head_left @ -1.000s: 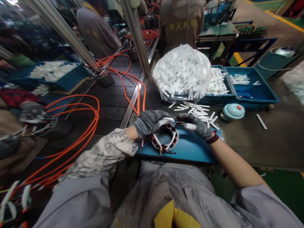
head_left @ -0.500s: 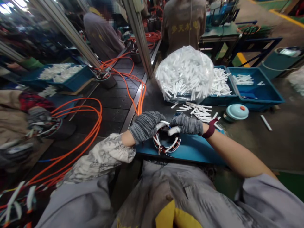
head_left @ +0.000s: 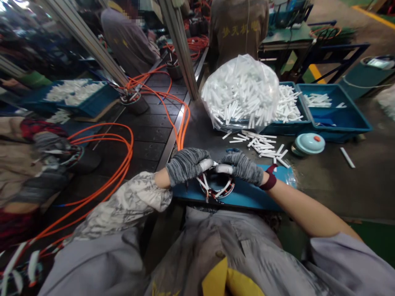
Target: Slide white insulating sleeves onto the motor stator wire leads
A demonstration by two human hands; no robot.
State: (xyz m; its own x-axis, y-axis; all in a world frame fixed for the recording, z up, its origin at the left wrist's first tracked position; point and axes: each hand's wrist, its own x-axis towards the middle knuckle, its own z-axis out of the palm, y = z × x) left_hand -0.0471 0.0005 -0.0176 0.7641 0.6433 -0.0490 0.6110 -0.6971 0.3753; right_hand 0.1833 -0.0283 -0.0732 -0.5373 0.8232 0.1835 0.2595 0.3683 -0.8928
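1. Bringing curled fingers nearly together, a worker's gloved left hand and gloved right hand meet at the far rim of a wound ring; whatever is pinched between their white-tipped thumbs is too small to tell.
2. The wound ring, laced with orange and white, sits on a blue mat at the bench's near edge, directly in front of the worker.
3. Beyond the right hand, white tubes lie scattered before a bulging clear bag of more.
4. Orange cables run behind the left hand; at far left, a co-worker's gloved hand touches another ring.
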